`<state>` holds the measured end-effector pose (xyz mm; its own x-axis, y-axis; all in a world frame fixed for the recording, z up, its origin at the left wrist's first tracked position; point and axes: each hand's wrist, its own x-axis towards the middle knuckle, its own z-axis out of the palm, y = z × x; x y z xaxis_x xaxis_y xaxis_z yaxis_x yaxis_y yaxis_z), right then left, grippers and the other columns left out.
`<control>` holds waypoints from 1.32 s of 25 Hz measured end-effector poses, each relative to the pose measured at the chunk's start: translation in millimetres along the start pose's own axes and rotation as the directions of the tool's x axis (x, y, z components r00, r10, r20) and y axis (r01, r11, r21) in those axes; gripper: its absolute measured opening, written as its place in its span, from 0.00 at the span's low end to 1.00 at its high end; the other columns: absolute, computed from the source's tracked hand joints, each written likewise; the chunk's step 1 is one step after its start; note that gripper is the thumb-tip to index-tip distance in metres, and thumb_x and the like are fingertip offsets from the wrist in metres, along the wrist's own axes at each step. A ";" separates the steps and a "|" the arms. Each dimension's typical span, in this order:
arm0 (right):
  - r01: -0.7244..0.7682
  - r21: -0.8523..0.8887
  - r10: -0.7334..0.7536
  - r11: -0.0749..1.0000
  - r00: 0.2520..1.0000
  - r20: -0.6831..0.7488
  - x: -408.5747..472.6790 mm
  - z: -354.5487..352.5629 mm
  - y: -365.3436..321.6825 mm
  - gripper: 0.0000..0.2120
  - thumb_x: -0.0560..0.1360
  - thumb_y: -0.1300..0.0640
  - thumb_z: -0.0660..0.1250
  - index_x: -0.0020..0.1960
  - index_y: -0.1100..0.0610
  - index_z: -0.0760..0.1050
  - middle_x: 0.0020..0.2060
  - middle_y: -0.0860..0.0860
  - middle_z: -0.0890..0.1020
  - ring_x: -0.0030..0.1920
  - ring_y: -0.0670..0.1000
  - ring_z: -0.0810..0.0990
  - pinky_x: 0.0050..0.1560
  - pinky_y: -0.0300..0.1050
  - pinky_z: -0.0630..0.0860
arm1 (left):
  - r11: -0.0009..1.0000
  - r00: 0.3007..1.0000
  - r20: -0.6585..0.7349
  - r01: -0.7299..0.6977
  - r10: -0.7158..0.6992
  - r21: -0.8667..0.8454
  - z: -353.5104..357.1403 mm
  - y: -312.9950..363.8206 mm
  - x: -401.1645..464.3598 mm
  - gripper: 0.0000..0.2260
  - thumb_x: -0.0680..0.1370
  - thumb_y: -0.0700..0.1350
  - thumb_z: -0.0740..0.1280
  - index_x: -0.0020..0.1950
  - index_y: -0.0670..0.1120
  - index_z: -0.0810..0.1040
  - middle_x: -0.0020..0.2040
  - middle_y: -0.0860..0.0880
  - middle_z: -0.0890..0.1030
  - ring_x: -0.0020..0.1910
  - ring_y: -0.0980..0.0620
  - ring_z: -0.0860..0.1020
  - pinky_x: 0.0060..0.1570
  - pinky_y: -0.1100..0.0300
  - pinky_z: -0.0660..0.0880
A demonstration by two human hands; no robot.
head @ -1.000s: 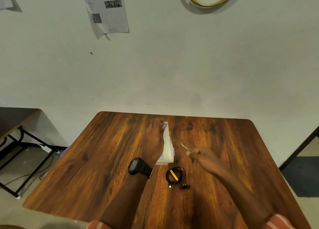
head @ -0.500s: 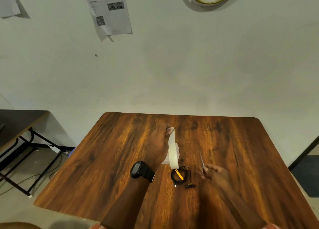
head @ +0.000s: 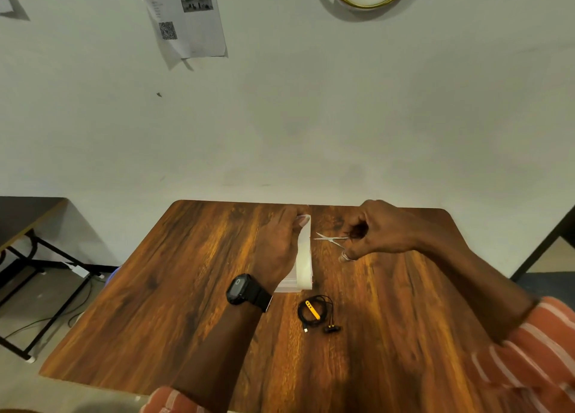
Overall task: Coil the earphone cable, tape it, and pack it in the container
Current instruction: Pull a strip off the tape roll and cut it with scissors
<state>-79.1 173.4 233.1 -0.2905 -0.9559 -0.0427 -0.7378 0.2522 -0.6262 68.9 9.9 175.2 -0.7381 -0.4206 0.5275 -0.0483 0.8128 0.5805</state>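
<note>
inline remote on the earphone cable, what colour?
Yellow; the inline remote sits in the coiled black earphone cable, clearest in the head view.

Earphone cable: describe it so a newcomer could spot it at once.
On the brown wooden table, look just toward the person from the upright white tape strip. The coiled black earphone cable lies there untouched, marked by its yellow inline remote.

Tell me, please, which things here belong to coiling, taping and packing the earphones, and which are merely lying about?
In use: coiled earphone cable; tape strip held up by left hand; scissors in right hand; white container.

Idle: wristwatch; wall paper; side table.
</note>
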 end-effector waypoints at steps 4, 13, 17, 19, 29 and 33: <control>-0.025 -0.023 0.026 0.999 0.998 0.065 11.2 -3.3 -3.8 0.11 0.66 0.52 0.79 0.46 0.54 0.86 0.30 0.41 0.83 0.30 0.42 0.79 0.32 0.36 0.74 | 0.999 0.998 -0.039 -0.048 0.049 0.012 2.3 1.4 0.7 0.06 0.82 0.44 0.60 0.51 0.43 0.75 0.42 0.54 0.75 0.37 0.62 0.73 0.34 0.72 0.65; -0.028 0.045 0.021 0.999 0.990 0.136 19.2 -5.4 -12.2 0.10 0.68 0.56 0.78 0.48 0.58 0.86 0.30 0.41 0.84 0.28 0.43 0.80 0.33 0.39 0.77 | 0.997 0.997 -0.025 -0.077 0.077 0.003 0.3 4.8 2.2 0.06 0.82 0.43 0.61 0.51 0.42 0.75 0.44 0.49 0.79 0.37 0.59 0.73 0.37 0.66 0.70; -0.025 0.024 0.021 0.999 0.991 0.130 22.5 -7.4 -13.4 0.09 0.69 0.57 0.77 0.48 0.58 0.85 0.29 0.41 0.84 0.27 0.43 0.80 0.33 0.38 0.77 | 0.997 0.997 -0.031 -0.071 0.072 0.023 -2.6 6.4 2.3 0.06 0.82 0.42 0.61 0.53 0.42 0.76 0.43 0.54 0.75 0.35 0.66 0.70 0.35 0.72 0.67; -0.016 0.031 0.012 0.999 0.991 0.132 23.2 -8.4 -13.0 0.07 0.69 0.59 0.77 0.46 0.56 0.85 0.31 0.45 0.85 0.29 0.46 0.82 0.34 0.39 0.78 | 0.997 0.997 -0.044 -0.069 0.070 0.028 -2.9 6.0 2.9 0.06 0.81 0.42 0.62 0.53 0.42 0.76 0.44 0.55 0.75 0.34 0.62 0.70 0.35 0.73 0.66; -0.115 0.085 0.100 0.990 0.981 0.165 16.3 6.0 5.3 0.11 0.69 0.48 0.76 0.44 0.55 0.85 0.36 0.50 0.85 0.33 0.50 0.79 0.35 0.43 0.74 | 0.998 0.995 -0.095 -0.025 0.020 -0.051 5.3 -7.1 2.5 0.07 0.82 0.43 0.59 0.55 0.43 0.75 0.45 0.53 0.76 0.40 0.55 0.75 0.38 0.64 0.73; -0.397 0.000 0.396 0.918 0.916 0.062 -2.5 73.9 78.4 0.13 0.69 0.44 0.75 0.36 0.54 0.83 0.29 0.47 0.81 0.28 0.44 0.76 0.32 0.39 0.69 | 0.999 0.996 -0.076 0.038 -0.040 -0.022 11.0 -16.7 -11.8 0.09 0.82 0.48 0.58 0.54 0.44 0.74 0.42 0.53 0.76 0.37 0.53 0.76 0.35 0.57 0.74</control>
<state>-91.2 184.4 126.6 -0.5209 -0.7851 -0.3352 -0.5620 0.6110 -0.5576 71.0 5.7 152.4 -0.6824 -0.4822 0.5494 -0.0621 0.7871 0.6137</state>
